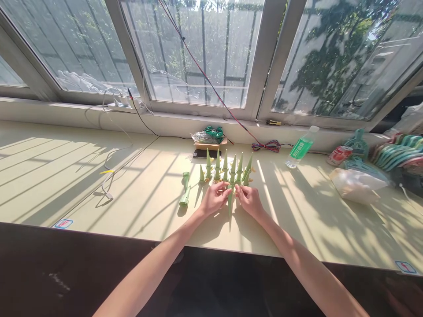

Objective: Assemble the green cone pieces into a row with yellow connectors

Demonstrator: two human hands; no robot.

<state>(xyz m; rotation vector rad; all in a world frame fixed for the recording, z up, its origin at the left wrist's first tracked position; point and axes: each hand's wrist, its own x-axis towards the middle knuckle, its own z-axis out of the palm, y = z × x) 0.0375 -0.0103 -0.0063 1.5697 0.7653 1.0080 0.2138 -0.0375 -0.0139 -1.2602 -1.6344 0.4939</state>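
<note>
My left hand (214, 198) and my right hand (248, 199) meet at the middle of the pale table (139, 193), both pinching a slim green cone (229, 201) that points toward me. Just beyond my fingers stands a cluster of several upright green cones (228, 169). One more green cone piece (185, 190) lies on its side to the left of my left hand.
A small cardboard box with green and clear bags (209, 140) sits behind the cones. A water bottle (301, 148), a red can (339, 155), a clear plastic bag (356, 185) and stacked teal items (396, 152) lie at right. White cable (109, 176) trails at left; windows run along the back.
</note>
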